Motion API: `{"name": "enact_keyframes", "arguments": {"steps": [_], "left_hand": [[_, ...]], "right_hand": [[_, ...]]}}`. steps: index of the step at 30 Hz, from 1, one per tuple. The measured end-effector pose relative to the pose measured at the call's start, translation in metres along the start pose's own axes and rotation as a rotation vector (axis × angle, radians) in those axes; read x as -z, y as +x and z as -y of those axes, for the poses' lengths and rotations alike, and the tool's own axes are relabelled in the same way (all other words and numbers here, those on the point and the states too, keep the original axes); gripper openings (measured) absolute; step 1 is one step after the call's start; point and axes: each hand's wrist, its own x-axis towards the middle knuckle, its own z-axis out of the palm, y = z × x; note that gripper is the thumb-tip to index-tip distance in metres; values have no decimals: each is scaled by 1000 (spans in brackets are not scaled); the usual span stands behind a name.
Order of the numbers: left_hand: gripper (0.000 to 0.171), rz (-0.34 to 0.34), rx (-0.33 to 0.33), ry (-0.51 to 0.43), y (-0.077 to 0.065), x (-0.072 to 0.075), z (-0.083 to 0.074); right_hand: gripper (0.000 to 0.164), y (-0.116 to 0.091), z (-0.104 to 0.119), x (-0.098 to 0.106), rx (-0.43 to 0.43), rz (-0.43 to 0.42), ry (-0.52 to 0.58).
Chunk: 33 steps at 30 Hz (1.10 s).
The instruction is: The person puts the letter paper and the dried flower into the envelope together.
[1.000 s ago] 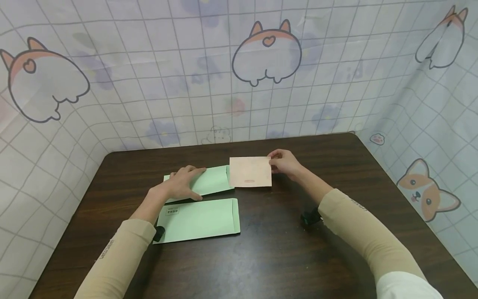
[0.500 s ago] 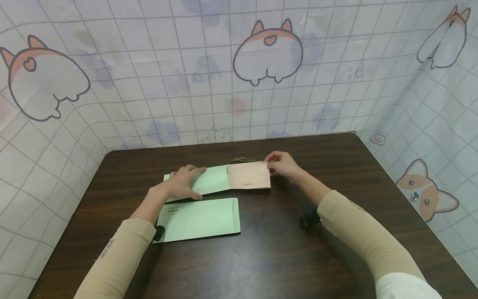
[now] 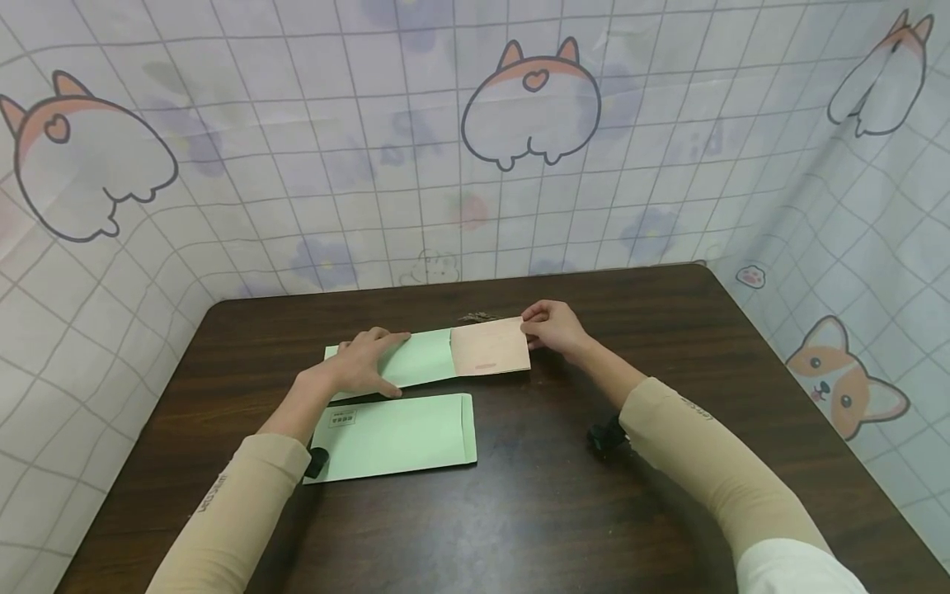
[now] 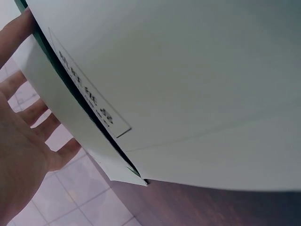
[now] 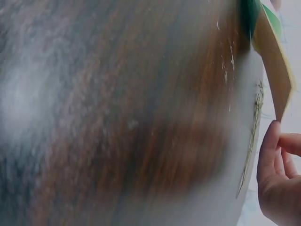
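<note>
In the head view a pale pink card (image 3: 490,346) sits with its left end inside the mouth of a light green envelope (image 3: 426,356); how deep it goes is hidden. My right hand (image 3: 555,327) pinches the card's upper right corner between thumb and fingers, also seen in the right wrist view, where the card (image 5: 278,66) stands tilted. My left hand (image 3: 362,365) rests on the envelope's left part, fingers spread across it. Nearer to me lies a second green envelope (image 3: 393,437) with a small printed box, its flap end to the right.
A thin dried sprig (image 3: 475,317) lies behind the card, also visible in the right wrist view. All this is on a dark wooden table (image 3: 534,503). A white gridded curtain (image 3: 371,198) with cartoon dogs hangs behind and along the sides.
My right hand has lowered the card's near edge and moved it slightly left into the envelope mouth. The sprig behind has come into sight. My left hand has stayed put.
</note>
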Motion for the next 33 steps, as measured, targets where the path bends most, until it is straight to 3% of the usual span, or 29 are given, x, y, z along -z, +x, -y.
{"name": "enact_keyframes", "arguments": {"steps": [13,33], "left_hand": [[100,3,7,15,1,-1,0],[100,10,6,17,0,1,-1]], "right_hand": [[21,2,-3,-11,38,-41,-64],[18,-1,3,-14,29,-62,-57]]}}
